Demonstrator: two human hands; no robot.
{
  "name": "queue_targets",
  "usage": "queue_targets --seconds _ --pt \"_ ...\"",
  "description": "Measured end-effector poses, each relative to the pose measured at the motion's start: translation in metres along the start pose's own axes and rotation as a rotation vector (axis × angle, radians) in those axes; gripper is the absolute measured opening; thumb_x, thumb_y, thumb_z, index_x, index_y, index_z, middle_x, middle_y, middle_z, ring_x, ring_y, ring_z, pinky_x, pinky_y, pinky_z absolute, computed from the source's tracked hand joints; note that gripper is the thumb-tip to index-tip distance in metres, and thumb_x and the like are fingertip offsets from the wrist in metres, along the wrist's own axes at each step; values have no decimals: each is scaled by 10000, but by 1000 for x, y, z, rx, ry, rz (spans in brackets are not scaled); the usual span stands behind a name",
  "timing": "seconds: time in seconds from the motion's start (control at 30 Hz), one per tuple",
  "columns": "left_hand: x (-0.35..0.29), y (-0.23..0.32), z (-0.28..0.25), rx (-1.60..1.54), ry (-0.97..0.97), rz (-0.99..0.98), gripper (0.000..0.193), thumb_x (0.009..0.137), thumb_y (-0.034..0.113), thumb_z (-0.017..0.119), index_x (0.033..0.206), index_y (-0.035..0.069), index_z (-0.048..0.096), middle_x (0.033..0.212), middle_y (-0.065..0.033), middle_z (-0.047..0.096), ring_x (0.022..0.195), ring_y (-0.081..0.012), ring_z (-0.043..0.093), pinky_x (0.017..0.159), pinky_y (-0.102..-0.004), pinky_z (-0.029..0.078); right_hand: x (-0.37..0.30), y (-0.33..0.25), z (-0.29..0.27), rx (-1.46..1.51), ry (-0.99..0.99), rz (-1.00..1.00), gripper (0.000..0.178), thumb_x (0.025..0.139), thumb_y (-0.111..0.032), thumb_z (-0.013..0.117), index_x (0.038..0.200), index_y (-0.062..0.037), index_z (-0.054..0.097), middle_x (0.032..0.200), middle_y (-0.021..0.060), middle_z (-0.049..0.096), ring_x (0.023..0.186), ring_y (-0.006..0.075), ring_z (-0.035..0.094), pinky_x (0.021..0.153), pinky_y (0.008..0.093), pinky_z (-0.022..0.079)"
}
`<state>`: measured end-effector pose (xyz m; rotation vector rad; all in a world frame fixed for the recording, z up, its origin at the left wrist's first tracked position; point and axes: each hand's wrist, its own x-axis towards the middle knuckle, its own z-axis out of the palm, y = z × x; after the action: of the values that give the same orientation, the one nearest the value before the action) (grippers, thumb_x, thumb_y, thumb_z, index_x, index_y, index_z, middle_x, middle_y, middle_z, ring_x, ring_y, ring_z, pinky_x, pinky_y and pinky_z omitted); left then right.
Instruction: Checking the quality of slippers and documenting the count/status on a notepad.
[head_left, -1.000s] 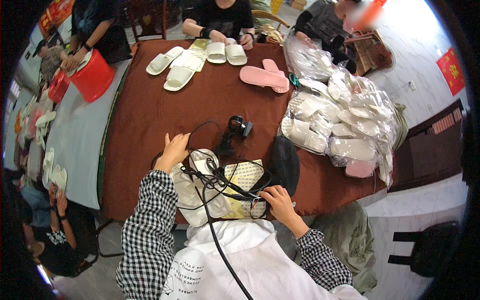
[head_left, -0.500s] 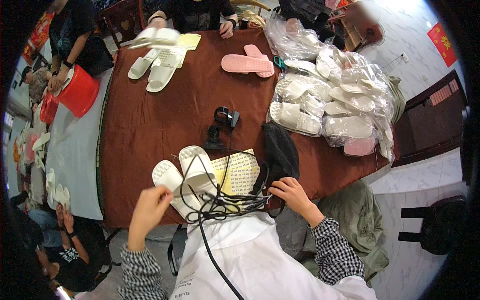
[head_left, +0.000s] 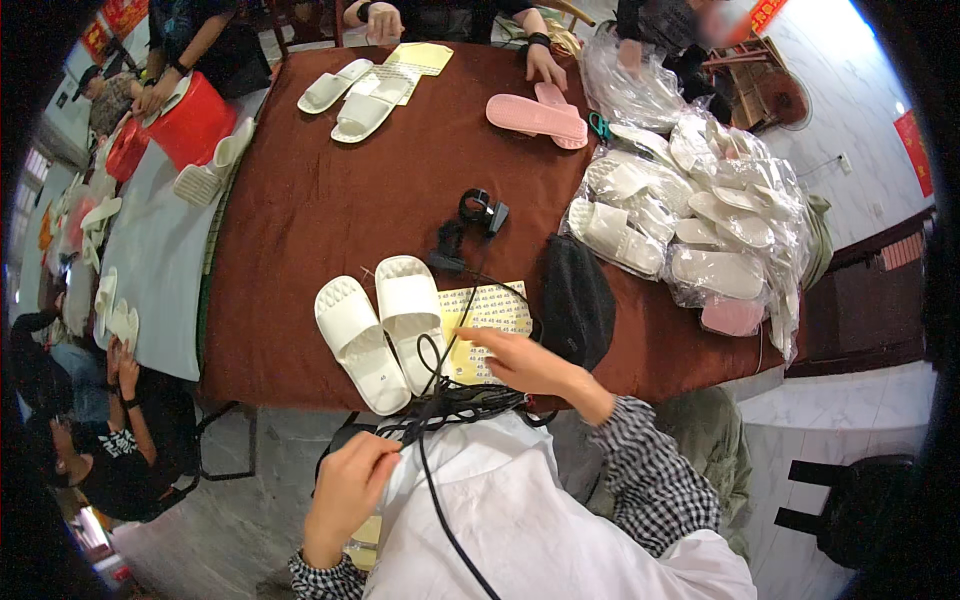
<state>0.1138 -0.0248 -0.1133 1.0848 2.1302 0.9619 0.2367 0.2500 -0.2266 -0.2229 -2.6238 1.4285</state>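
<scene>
A pair of white slippers lies at the table's near edge, toes pointing away from me. Beside it sits a yellow-and-white sheet of stickers. A tangled black cable hangs between the slippers and my white apron. My left hand, below the slippers, has its fingers closed on the cable's left end. Over the sticker sheet, my right hand reaches leftward, fingers stretched out and fingertips against a strand of cable. Right of the sheet lies a black cloth pouch.
Black strapped devices sit mid-table. Bagged white slippers pile up at right. Across the table, a co-worker's hand touches pink slippers; another white pair lies far left. A red bucket stands on the side table.
My left hand has dropped from the slippers to the cable; my right hand has moved left from the pouch over the stickers. The co-worker has let go of one white slipper and reached the pink pair.
</scene>
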Motion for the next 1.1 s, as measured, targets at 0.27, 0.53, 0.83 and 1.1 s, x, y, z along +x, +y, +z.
queue_targets --seconds 0.27,0.53,0.83,1.1 --pt "-25 -6 14 0 -199 53 130 893 135 666 957 22 652 893 -135 673 784 -336 666 678 -392 526 81 116 -19 14 580 335 217 890 -39 597 1098 -9 649 1012 174 677 964 323 658 846 387 523" --pt "-50 -15 16 67 -258 82 97 879 124 608 940 49 605 833 -125 604 800 -329 627 699 -420 501 164 169 -52 -215 368 445 818 724 -214 823 1414 -66 409 1386 253 380 1176 465 526 1008 446 472" --pt "-53 -11 15 29 -351 225 230 793 76 590 1021 40 582 873 -113 586 854 -316 613 740 -403 486 165 127 -110 258 683 401 722 726 -127 825 1342 -46 458 1204 129 536 992 235 606 848 335 528" --pt "-52 -12 20 121 -375 -113 228 912 150 592 1110 38 573 902 -192 684 824 -385 664 701 -479 509 195 -122 -178 716 435 -432 439 885 -40 698 1291 -51 531 1151 61 639 980 148 640 835 264 537"
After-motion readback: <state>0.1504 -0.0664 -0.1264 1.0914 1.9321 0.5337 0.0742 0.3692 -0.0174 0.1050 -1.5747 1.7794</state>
